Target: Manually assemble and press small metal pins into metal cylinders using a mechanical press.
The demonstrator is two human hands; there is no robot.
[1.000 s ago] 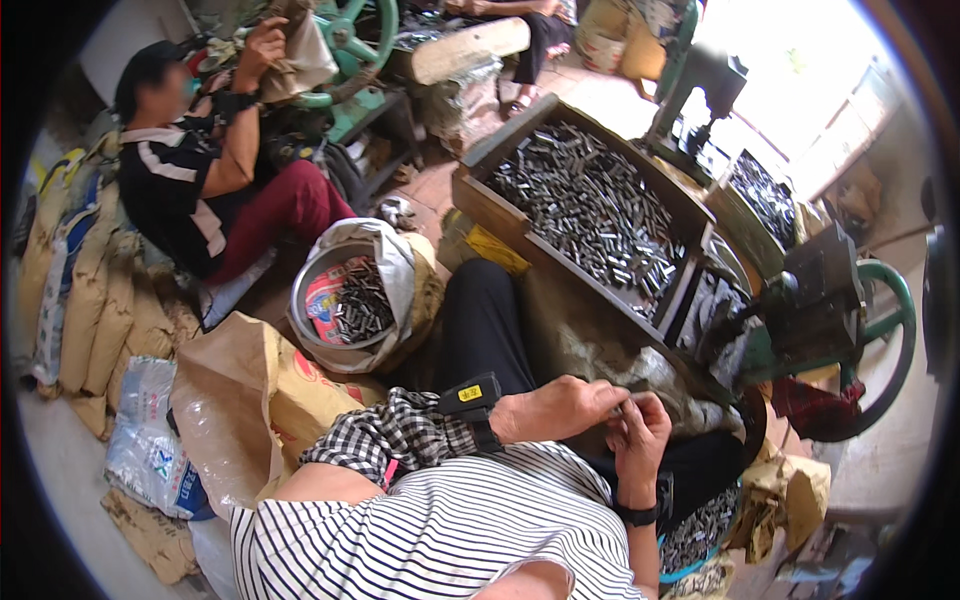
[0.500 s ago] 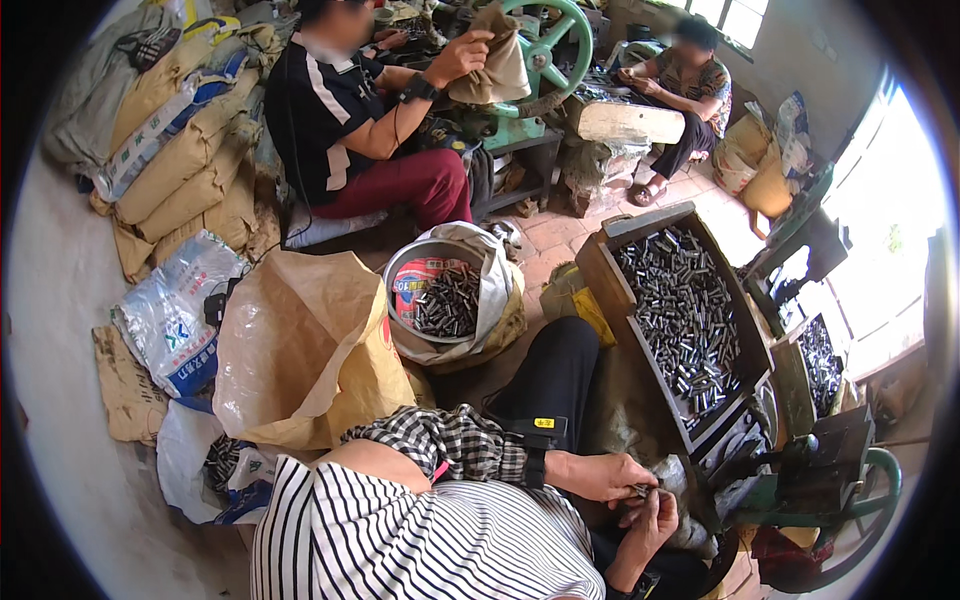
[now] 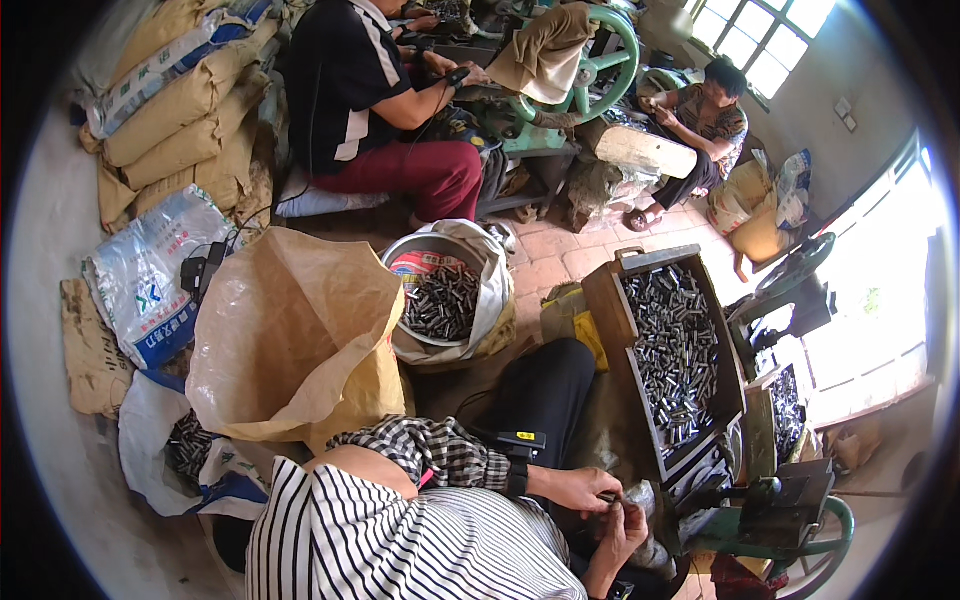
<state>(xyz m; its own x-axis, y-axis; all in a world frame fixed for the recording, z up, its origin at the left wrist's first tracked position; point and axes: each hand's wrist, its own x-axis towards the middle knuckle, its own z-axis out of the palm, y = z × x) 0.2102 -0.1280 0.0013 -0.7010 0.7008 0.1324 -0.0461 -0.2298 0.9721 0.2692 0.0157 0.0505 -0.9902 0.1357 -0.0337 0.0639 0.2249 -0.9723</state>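
Observation:
My left hand [image 3: 585,489], below a black-and-white checked sleeve, is closed in a pinch in front of my lap. Close against it, my right hand [image 3: 622,535] has its fingers pinched together too. Something small and dark shows between the fingertips, too small to make out. Just beyond the hands stands a wooden box [image 3: 612,312] heaped with short metal cylinders [image 3: 675,360]. To the right of my hands is a green hand press [image 3: 790,510] with a handwheel.
An open brown sack [image 3: 290,330] stands at my left, beside a metal basin [image 3: 400,262] of cylinders. A white sack [image 3: 140,450] holds more pieces. Stacked sacks [image 3: 190,110] line the left wall. Two people sit at the back near a green handwheel press [image 3: 610,70].
The view has shifted a little. My hands stay pinched together near the same spot. The person at the back left has lowered a hand from the brown cloth by the wheel.

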